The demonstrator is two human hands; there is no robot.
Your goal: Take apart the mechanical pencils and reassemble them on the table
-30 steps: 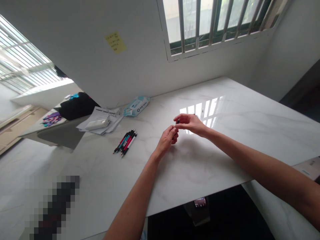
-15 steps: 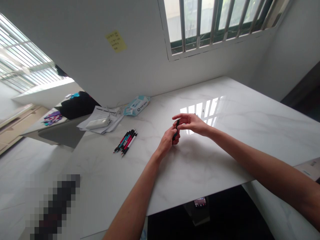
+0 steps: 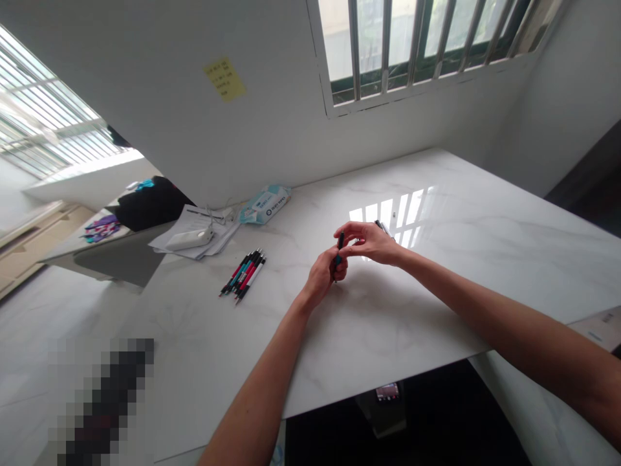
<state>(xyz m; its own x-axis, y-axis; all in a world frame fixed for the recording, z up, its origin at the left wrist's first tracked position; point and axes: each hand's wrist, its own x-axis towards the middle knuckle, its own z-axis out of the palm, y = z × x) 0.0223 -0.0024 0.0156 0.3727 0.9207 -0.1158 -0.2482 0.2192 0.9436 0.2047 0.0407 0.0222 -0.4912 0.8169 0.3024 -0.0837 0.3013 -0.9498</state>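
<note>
My left hand (image 3: 324, 274) is closed around a dark pen (image 3: 339, 255) with a teal section, held nearly upright above the white marble-patterned table (image 3: 417, 317). The fingers of my right hand (image 3: 367, 242) curve round the pen's upper part, the thumb against it. Just behind my right hand lies a black and white pen (image 3: 385, 228), partly hidden by that hand. To the left, several pens (image 3: 245, 273) in red, teal, black and white lie side by side on the table.
A pack of wet wipes (image 3: 266, 204) lies against the wall. Left of it, papers (image 3: 160, 242) have a white device (image 3: 190, 239) on top. A yellow sticky note (image 3: 225, 79) is on the wall. Below the table edge a phone (image 3: 388, 391) shows a lit screen.
The fingers of my right hand have closed in on the pen, and its teal part shows more. The black and white pen behind the right hand has come into sight.
</note>
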